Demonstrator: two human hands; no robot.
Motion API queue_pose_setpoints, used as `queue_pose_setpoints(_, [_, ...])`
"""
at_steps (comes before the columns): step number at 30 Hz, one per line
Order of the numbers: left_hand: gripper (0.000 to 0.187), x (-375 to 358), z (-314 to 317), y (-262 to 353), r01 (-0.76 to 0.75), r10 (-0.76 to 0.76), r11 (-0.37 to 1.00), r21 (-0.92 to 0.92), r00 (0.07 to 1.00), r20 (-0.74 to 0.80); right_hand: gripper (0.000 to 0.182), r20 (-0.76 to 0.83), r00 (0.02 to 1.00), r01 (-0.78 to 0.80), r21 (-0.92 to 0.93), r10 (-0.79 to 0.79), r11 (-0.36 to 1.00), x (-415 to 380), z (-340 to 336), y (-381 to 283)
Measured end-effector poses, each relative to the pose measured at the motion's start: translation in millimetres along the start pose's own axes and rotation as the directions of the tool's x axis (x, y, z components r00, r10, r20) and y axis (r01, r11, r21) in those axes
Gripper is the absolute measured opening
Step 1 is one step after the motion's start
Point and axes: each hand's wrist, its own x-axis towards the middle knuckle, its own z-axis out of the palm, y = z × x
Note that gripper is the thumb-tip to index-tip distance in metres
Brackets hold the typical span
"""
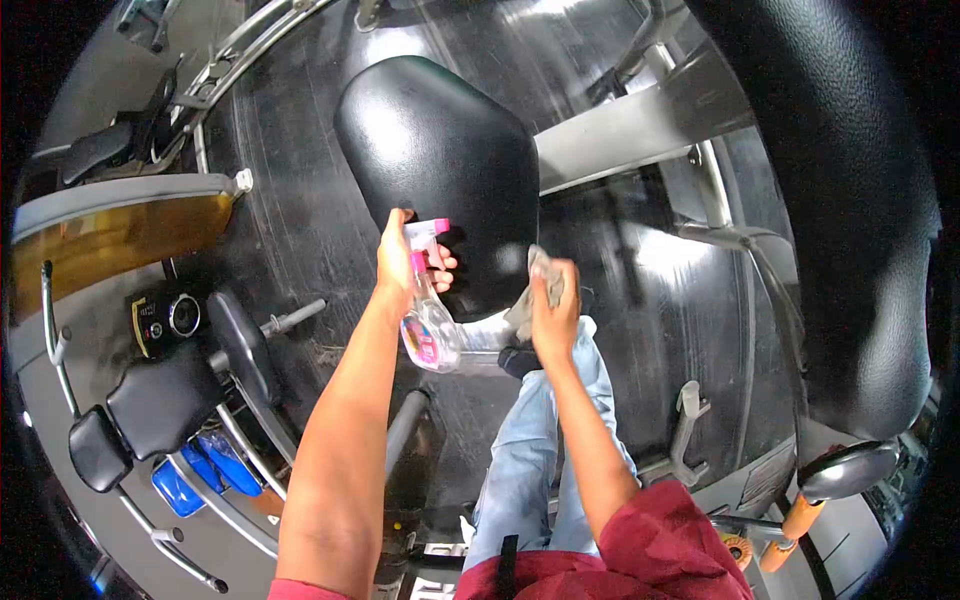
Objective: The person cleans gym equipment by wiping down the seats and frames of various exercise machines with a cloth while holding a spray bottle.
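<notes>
My left hand [405, 262] is wrapped round the neck of a clear spray bottle [428, 335] with a pink and white trigger head and a colourful label. The bottle overlaps the near left edge of a black padded seat [440, 140], which has a glossy surface. In my right hand [553, 305] a crumpled greyish cloth [522, 310] is gripped between thumb and fingers. That hand is beside the near right edge of the seat, above my leg.
A grey metal beam [640, 135] runs right from the seat. A large black pad [850, 200] fills the right side. Gym benches [165, 395], a black speaker [168, 318] and a blue bag [208, 470] stand at left, on dark flooring.
</notes>
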Motion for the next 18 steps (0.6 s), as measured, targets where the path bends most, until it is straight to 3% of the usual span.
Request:
queue_pose_setpoints(2, [0.064,0.1,-1.5,0.2,0.012,-0.013,1.000,0.019,1.000,0.016,0.025,-0.025,1.000,-0.006,0.063,0.008,0.998,35.3,4.3,-6.0])
queue_pose_setpoints(6, [0.070,2.5,-3.2,0.6,0.031,-0.032,0.999,0.023,0.999,0.038,0.029,0.103,0.980,-0.184,0.158,0.169,0.970,73.4,6.8,2.7])
queue_pose_setpoints(10, [0.069,6.3,-7.3,3.8,0.042,-0.045,0.998,0.056,0.998,0.054,0.037,0.077,0.963,-0.270,0.236,0.259,0.934,24.6,8.0,17.9])
queue_pose_setpoints(11, [0.068,7.6,-8.0,4.7,0.042,-0.047,0.996,0.079,0.997,0.061,0.040,-0.132,0.936,-0.309,0.130,0.325,0.942,2.7,19.6,25.3])
queue_pose_setpoints(12, [0.068,7.7,-9.1,2.4,0.049,-0.053,0.995,0.081,0.997,0.056,0.042,0.063,0.925,-0.378,0.240,0.375,0.894,-8.8,11.6,21.0])
queue_pose_setpoints(13, [0.066,7.5,-8.7,0.6,0.040,-0.043,0.997,0.065,0.998,0.050,0.041,-0.028,0.893,-0.416,0.330,0.449,0.847,-27.6,17.7,10.4])
queue_pose_setpoints(16, [0.063,6.5,-6.6,2.2,0.018,-0.020,0.999,0.047,0.999,0.031,0.041,-0.021,0.833,-0.497,0.410,0.553,0.765,-49.1,21.9,-17.8])
queue_pose_setpoints(18, [0.063,6.8,-6.4,2.6,0.022,-0.024,0.999,0.041,0.998,0.061,0.040,-0.084,0.853,-0.454,0.371,0.516,0.810,-37.0,24.9,-4.4])
